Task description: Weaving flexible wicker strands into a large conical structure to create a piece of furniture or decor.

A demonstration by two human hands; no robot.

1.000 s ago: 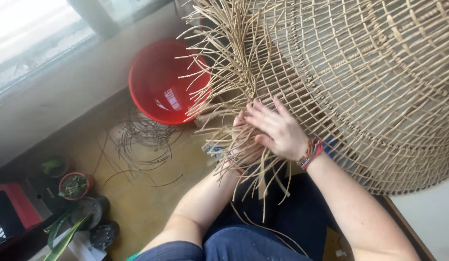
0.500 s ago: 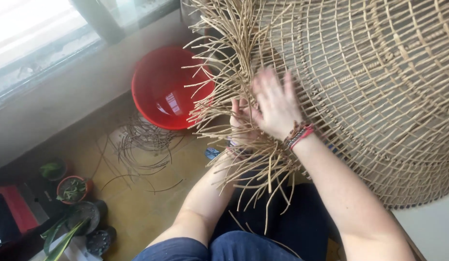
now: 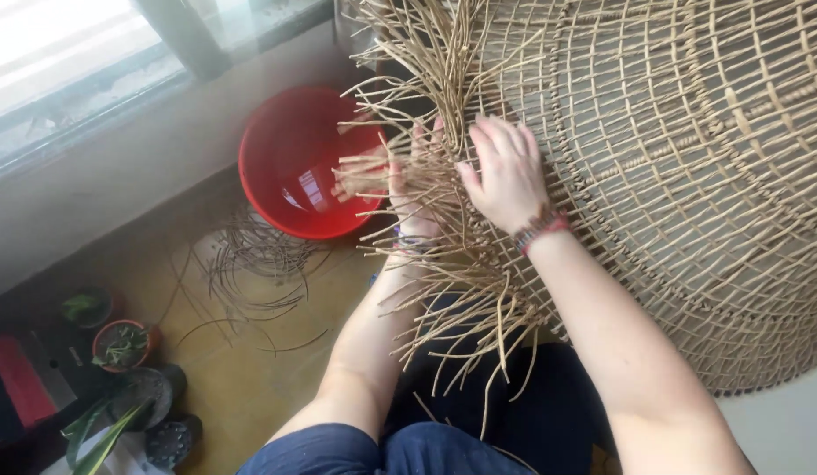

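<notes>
A large open-weave rattan basket (image 3: 690, 158) lies on its side across my lap, filling the right of the head view. Its unfinished edge bristles with loose cane ends (image 3: 443, 79). My right hand (image 3: 505, 171) rests flat on the weave near that edge, fingers spread, a red and dark beaded bracelet on the wrist. My left hand (image 3: 408, 189) reaches in among the loose strands just left of it, fingers partly hidden by the canes, gripping the strands.
A red plastic basin (image 3: 294, 176) stands on the floor left of the basket. Loose coils of cane (image 3: 250, 273) lie beside it. Small potted plants (image 3: 118, 343) sit at the lower left below a window ledge (image 3: 118, 158).
Both hands have moved up along the basket's frayed edge. The right hand went from bent fingers to lying flat on the weave.
</notes>
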